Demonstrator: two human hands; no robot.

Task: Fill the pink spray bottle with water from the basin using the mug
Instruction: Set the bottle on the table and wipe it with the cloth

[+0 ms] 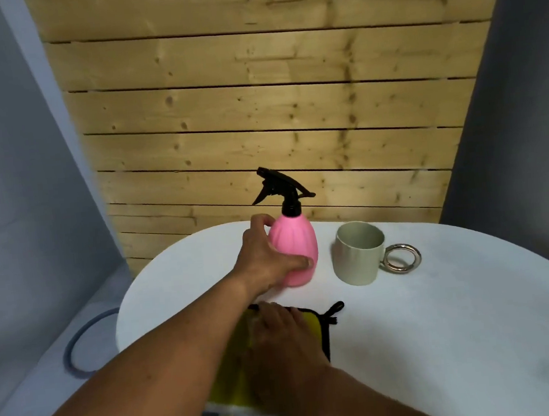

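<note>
Nearest to me the right hand [283, 343] lies palm down on a yellow cloth [234, 370] with a black trim, its fingers flat and close together, pressing the cloth rather than gripping it; the cloth sits at the near edge of the white round table [442, 325], and a small black loop at its far corner points toward the mug; part of the cloth is hidden under my hand and forearm.

Just beyond, the left hand [264, 258] reaches across and wraps the pink spray bottle [295, 249] from its left side; I see the thumb on the front of the lower body and the fingers curled round the upper shoulder, so the hand is closed on the bottle; the bottle stands upright on the table, its base looks to be on the surface, and its black trigger head [279, 185] is on, nozzle pointing left.

To the right of the bottle, near but apart from it, stands a pale grey-green mug [358, 255], upright, mouth open to me, its shiny ring handle [402, 258] turned right; I cannot tell whether it holds water.

Off the table at lower left, a blue curved rim [79, 344] shows on the pale floor covering; farther back stands a wall of wooden planks [258, 109].
</note>
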